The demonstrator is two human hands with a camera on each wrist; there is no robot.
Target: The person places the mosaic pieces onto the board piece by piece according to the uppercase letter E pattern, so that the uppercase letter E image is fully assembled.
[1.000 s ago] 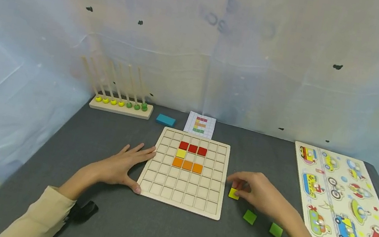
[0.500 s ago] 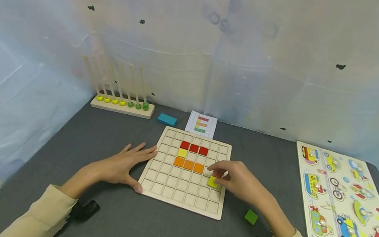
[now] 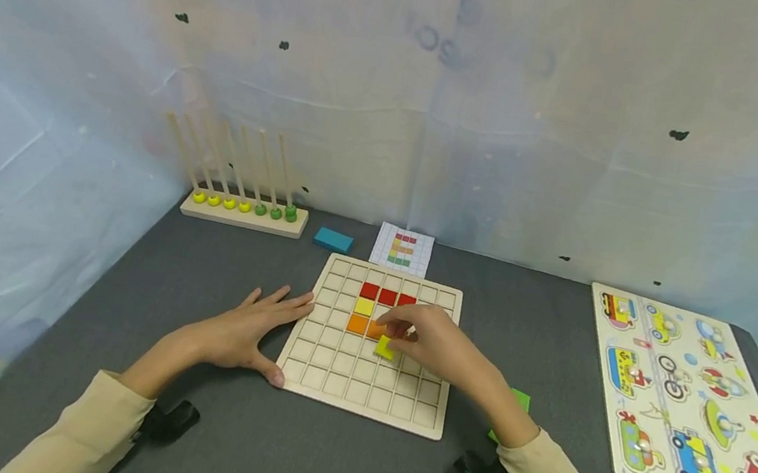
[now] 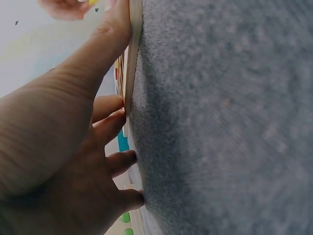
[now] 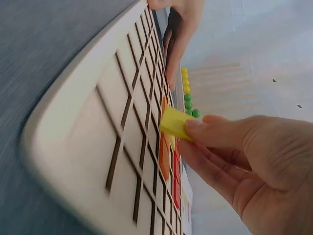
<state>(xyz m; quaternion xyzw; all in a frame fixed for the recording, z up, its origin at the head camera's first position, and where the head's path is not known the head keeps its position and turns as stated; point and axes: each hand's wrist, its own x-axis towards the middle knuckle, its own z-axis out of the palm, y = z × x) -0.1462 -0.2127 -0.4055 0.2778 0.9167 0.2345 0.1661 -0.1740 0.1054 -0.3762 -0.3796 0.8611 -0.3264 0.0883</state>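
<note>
My right hand (image 3: 439, 344) pinches a yellow square tile (image 5: 175, 122) between thumb and fingers, above the wooden grid board (image 3: 323, 379). In the board lie red tiles (image 3: 369, 291) in a row, one yellow tile (image 3: 364, 307) below the leftmost red, and orange tiles (image 3: 357, 324) in a row under that, partly covered by the right hand. My left hand (image 3: 240, 330) rests with spread fingers against the board's left edge, its thumb at the near corner. In the left wrist view the thumb (image 4: 105, 41) and two fingertips touch the board's side.
Behind the board lie a printed pattern card (image 3: 412, 263) and a blue block (image 3: 333, 240). A peg rack with yellow and green beads (image 3: 241, 216) stands back left. Green tile (image 3: 521, 399) shows partly behind the right forearm. A vehicle puzzle board (image 3: 700, 403) lies at right.
The right hand has brought the yellow tile leftward from the table beside the board to over the grid, near the orange row. My left hand keeps its place at the board's edge.
</note>
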